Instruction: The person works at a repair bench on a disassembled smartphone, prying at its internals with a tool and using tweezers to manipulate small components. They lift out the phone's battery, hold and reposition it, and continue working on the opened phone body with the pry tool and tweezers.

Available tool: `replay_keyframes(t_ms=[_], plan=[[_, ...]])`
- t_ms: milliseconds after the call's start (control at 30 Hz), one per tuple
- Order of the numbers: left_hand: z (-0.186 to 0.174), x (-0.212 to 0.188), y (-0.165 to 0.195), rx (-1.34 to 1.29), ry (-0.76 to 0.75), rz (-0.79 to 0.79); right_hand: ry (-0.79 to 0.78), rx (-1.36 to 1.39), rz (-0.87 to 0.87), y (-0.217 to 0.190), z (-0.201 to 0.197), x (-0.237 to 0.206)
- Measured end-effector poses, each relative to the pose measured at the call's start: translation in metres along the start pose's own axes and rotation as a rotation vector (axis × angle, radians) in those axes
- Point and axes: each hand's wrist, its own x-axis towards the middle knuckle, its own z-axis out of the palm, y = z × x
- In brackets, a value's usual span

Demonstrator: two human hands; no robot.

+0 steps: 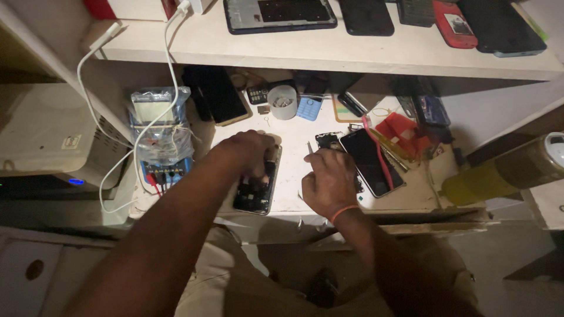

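Note:
An opened phone (254, 194) with its dark insides exposed lies on the white worktop (291, 170). My left hand (249, 151) rests on its upper half and presses it down. My right hand (329, 179) is to the right of it, fingers closed around a thin metal tool (309, 148) whose tip points up. A black phone with a dark screen (370, 161) lies just right of my right hand, and a small dark phone part (327, 140) sits above that hand.
A wrapped power supply (160, 132) with white cables stands at the left. A white round tub (283, 101), a blue keypad phone (309, 107), red tools (402, 130) and other phones line the back. The upper shelf (329, 50) holds several phones. A bottle (505, 171) lies right.

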Motion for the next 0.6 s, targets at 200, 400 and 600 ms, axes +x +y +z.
replay_keyframes(t_ms=[200, 400, 600], plan=[[0.003, 0.0082, -0.0005, 0.137, -0.039, 0.045, 0.01, -0.018, -0.018, 0.0012, 0.0019, -0.0011], [0.0054, 0.002, -0.0048, -0.017, 0.064, 0.059, 0.068, 0.006, -0.043, 0.0028, 0.0052, -0.0027], [0.0034, 0.0053, 0.0003, 0.009, 0.05, 0.041, 0.065, -0.031, -0.073, 0.0039, 0.0056, -0.0038]])
